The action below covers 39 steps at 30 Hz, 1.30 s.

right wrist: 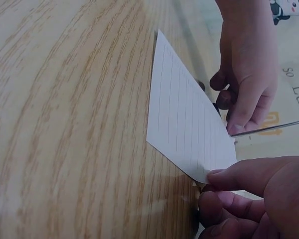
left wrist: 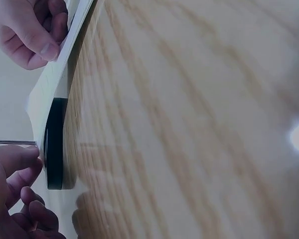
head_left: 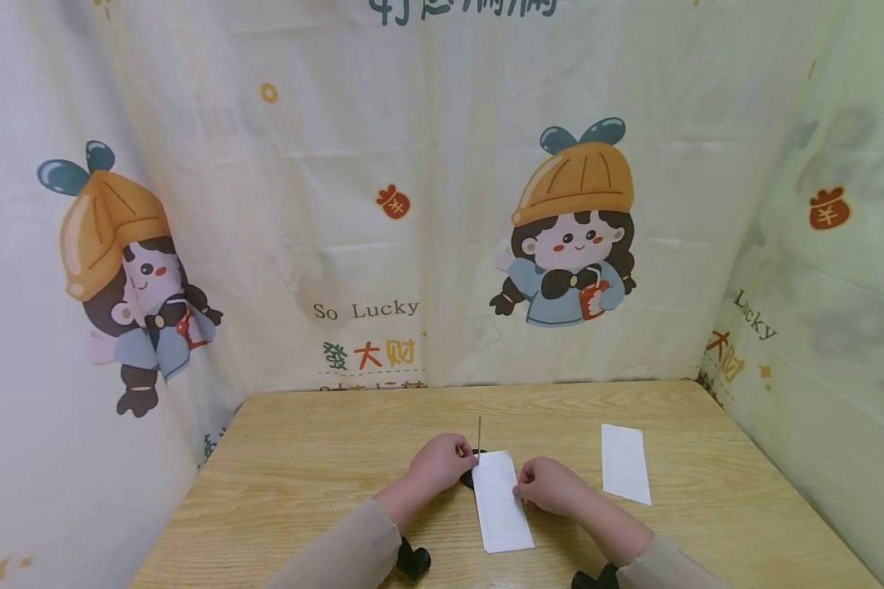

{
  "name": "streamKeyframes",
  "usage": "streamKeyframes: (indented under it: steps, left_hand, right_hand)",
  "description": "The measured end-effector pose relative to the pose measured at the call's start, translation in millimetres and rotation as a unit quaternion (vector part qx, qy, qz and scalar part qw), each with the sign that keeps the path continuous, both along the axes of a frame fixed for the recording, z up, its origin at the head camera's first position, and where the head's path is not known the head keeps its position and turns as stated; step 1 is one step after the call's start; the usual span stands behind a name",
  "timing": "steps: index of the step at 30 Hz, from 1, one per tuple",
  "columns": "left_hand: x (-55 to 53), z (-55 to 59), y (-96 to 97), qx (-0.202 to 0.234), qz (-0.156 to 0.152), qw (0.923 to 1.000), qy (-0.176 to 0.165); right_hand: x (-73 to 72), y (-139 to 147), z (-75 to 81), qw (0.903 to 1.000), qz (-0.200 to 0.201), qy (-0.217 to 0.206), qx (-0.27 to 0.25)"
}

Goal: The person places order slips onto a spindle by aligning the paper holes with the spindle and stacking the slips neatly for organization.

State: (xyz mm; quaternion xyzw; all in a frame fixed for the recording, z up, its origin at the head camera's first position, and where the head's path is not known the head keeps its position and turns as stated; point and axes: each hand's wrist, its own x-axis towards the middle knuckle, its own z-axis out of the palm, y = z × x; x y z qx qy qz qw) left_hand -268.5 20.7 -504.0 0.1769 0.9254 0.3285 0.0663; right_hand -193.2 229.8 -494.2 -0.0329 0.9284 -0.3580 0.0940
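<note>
A white lined sheet of paper (head_left: 502, 507) slants over a desk paper spike, which has a thin upright metal rod (head_left: 480, 433) and a flat black base (left wrist: 54, 144). At the sheet's far left corner, right beside the rod, my left hand (head_left: 442, 460) pinches the paper between thumb and finger. My right hand (head_left: 548, 484) grips the sheet's right edge with thumb and forefinger, its other fingers curled beneath. In the right wrist view the ruled lines of the sheet (right wrist: 182, 109) show clearly. Most of the base is hidden under the paper in the head view.
Another white sheet (head_left: 626, 464) lies flat on the wooden table (head_left: 324, 442), to the right of my right hand. Behind the table hangs a cream printed curtain (head_left: 457, 343). Black pieces (head_left: 413, 560) show near both sleeves.
</note>
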Motion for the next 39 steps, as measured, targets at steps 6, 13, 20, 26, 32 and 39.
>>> streamKeyframes:
  steps: [6,13,20,26,32,39]
  left_hand:
    - [0.8,-0.8,-0.4,0.0,0.001,1.0,-0.002]
    - [5.2,4.8,-1.8,-0.001,0.005,0.9999,-0.009]
    - [5.7,2.0,-5.9,0.016,0.012,0.9997,-0.017]
    - [4.4,-2.4,-9.6,0.03,0.005,0.9992,-0.027]
    - [4.2,-3.5,-14.4,0.036,-0.01,0.999,-0.026]
    - [3.2,-3.9,-19.3,0.034,-0.024,0.9984,-0.039]
  right_hand:
    - [0.0,-1,-0.7,0.9999,-0.001,0.004,0.01]
    - [0.8,-2,0.1,0.9999,0.0,0.009,0.015]
    - [3.6,-3,1.2,0.9989,0.002,0.036,0.029]
    - [5.5,-2,3.5,0.9992,-0.002,0.036,0.018]
    - [6.7,3,3.5,0.9992,-0.01,0.037,0.008]
    - [6.0,17,1.1,0.9984,-0.012,0.051,-0.02]
